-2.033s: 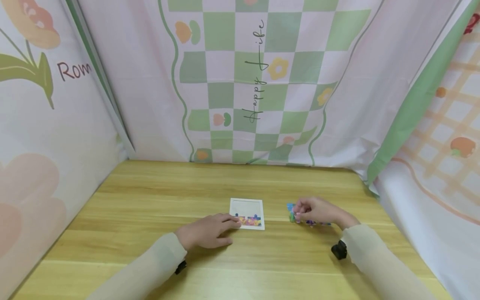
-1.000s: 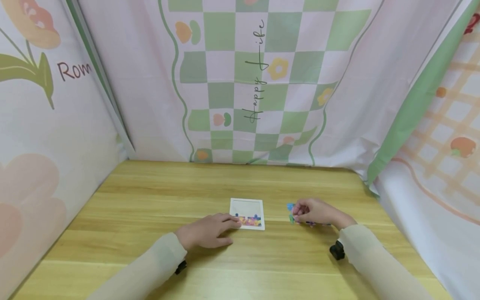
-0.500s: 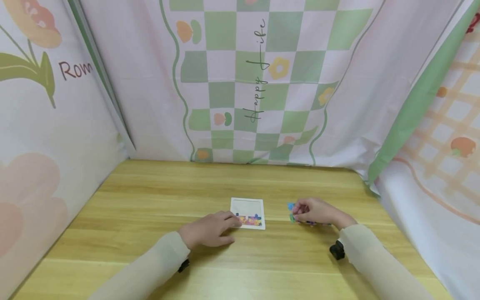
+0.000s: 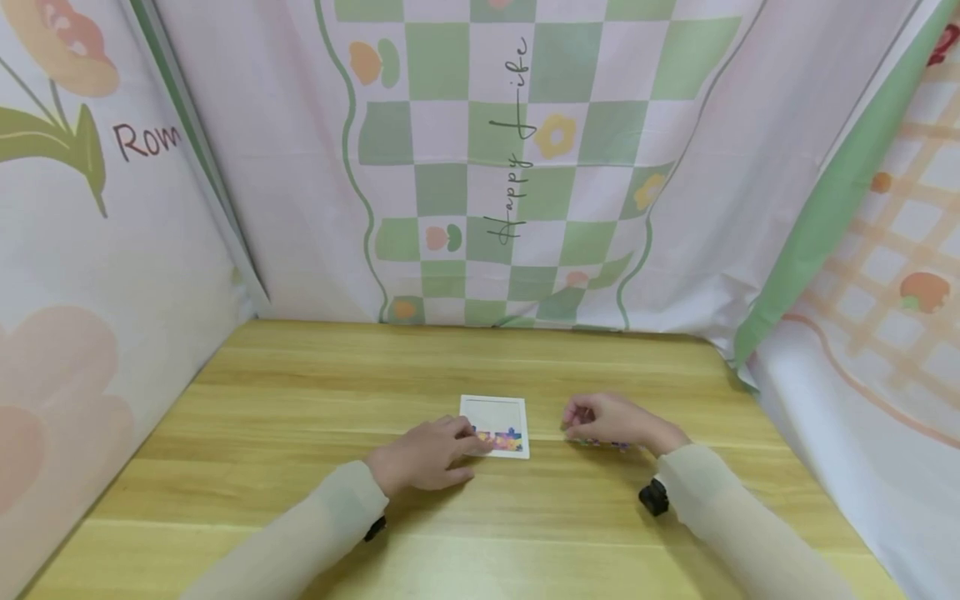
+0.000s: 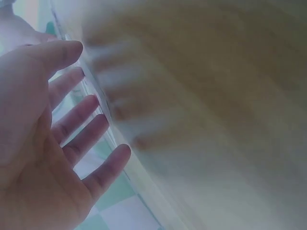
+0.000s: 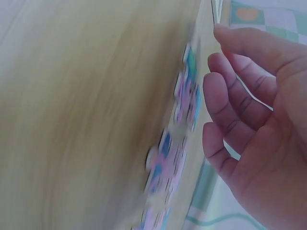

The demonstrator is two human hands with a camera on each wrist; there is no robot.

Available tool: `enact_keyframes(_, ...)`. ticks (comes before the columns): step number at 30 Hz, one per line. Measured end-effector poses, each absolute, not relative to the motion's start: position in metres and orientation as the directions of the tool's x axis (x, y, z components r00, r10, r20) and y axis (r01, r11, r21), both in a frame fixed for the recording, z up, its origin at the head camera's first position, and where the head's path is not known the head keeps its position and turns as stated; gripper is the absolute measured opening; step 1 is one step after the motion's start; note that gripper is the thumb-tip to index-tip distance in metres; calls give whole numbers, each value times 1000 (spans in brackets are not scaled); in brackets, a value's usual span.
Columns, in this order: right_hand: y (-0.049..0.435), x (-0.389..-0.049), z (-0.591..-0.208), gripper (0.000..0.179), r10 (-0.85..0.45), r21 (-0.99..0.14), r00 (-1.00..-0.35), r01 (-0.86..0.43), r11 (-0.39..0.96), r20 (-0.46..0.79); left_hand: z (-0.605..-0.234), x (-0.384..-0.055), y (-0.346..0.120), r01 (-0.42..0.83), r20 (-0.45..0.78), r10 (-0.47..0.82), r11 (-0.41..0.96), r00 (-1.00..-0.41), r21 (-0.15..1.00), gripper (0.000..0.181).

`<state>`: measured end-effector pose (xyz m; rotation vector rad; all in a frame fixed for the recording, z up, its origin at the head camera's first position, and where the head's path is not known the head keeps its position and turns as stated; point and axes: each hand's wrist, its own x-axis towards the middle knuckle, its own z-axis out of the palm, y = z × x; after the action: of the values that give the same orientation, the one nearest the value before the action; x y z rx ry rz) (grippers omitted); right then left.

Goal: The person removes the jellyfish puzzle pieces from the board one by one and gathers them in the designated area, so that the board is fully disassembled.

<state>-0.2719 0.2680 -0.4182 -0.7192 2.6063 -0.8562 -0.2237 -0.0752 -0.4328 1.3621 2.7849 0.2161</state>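
My left hand (image 4: 429,454) lies at the near left corner of a white square puzzle tray (image 4: 495,400). Its fingers are extended, the tips overlapping the pink, yellow and purple jigsaw pieces (image 4: 508,440) along the tray's near side. To the right, my right hand (image 4: 611,418) is just over loose jigsaw pieces (image 6: 165,165). Its thumb and index finger (image 6: 240,39) come together and the other fingers are curled. I cannot tell whether a piece is between those tips. The hand hides part of the loose pieces in the head view.
The wooden table (image 4: 337,367) runs back to a green-and-white checked curtain (image 4: 495,192). Printed fabric walls stand at the left and right. Dark wrist cameras sit below both cuffs.
My right hand stays over the loose pieces at first, then shifts left towards the tray. My left hand slides slightly right, its fingertips further over the tray's near side.
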Motion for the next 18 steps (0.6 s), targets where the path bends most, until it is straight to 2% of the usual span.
enact_keyframes(9,238,-278,-427,15,-613,-625,-786,-439,645,-80,-429,-223,-69,774,-7,778,625,-628,102,42)
enact_keyframes(18,214,-276,-431,33,-665,-595,-746,-518,614,-37,-431,-227,-68,804,1,808,587,-590,97,41)
